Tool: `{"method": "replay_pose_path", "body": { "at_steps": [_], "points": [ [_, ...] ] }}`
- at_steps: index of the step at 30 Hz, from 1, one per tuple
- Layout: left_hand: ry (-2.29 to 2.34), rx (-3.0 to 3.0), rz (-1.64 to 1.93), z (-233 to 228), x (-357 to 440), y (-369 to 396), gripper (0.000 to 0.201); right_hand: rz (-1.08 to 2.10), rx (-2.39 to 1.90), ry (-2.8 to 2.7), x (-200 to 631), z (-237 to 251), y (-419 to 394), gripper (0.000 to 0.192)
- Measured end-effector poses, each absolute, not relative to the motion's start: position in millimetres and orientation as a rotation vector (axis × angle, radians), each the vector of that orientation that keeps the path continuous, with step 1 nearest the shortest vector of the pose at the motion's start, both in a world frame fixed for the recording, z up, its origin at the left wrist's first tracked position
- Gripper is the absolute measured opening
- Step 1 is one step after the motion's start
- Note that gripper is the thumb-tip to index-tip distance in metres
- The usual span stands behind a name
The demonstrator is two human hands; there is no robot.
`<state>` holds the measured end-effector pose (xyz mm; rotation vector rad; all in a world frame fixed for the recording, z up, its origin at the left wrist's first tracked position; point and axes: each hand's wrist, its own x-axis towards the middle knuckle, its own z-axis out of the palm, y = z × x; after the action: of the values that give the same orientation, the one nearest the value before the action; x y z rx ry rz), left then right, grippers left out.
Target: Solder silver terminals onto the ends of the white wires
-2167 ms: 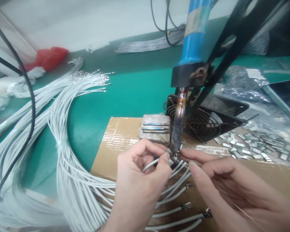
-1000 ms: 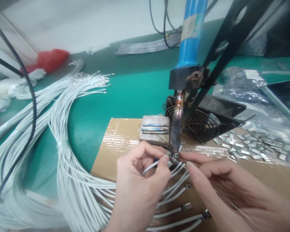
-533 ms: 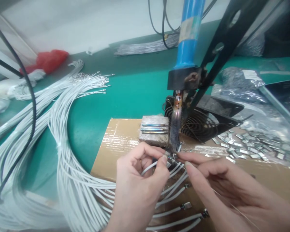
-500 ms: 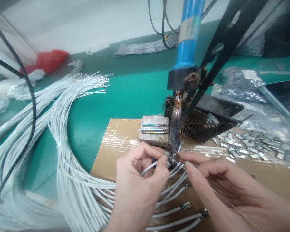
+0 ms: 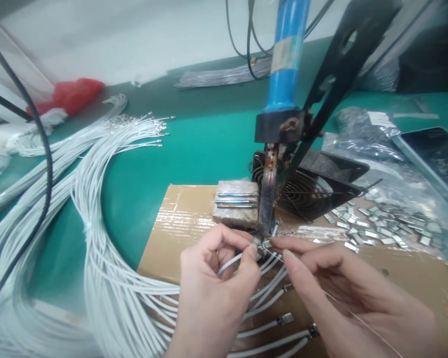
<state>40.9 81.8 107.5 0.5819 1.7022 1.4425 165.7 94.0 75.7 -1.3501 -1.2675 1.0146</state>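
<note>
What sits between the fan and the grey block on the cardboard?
In the head view, the soldering iron's tip comes down between the fan and the grey block.

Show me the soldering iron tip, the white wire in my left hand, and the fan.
soldering iron tip point(image 5: 267, 209), head view, mid shaft.
white wire point(image 5: 229, 262), head view, insulation.
fan point(image 5: 302, 191), head view, grille.

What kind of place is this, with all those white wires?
Probably a small workshop bench for soldering wires. A blue soldering iron stands clamped over the cardboard, bundles of white wires lie around, and a pile of small metal clips waits nearby.
</note>
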Motion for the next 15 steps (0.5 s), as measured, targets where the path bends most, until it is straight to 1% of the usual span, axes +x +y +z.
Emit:
{"method": "replay_pose_path", "body": {
  "at_steps": [6, 12, 15],
  "points": [
    [1.717, 0.649, 1.431, 104.1, 37.9, 80.6, 0.016, 0.966, -1.266, -1.368, 173.6, 67.7, 99.0, 0.025],
    [1.703, 0.804, 1.328, 93.9, 23.8, 79.1, 0.016, 1.016, -1.234, -1.381, 179.3, 66.8, 102.2, 0.026],
    [1.671, 0.793, 1.304, 89.7, 22.6, 74.8, 0.017, 0.987, -1.329, -1.254, 198.0, 59.8, 102.3, 0.018]
  ]
}}
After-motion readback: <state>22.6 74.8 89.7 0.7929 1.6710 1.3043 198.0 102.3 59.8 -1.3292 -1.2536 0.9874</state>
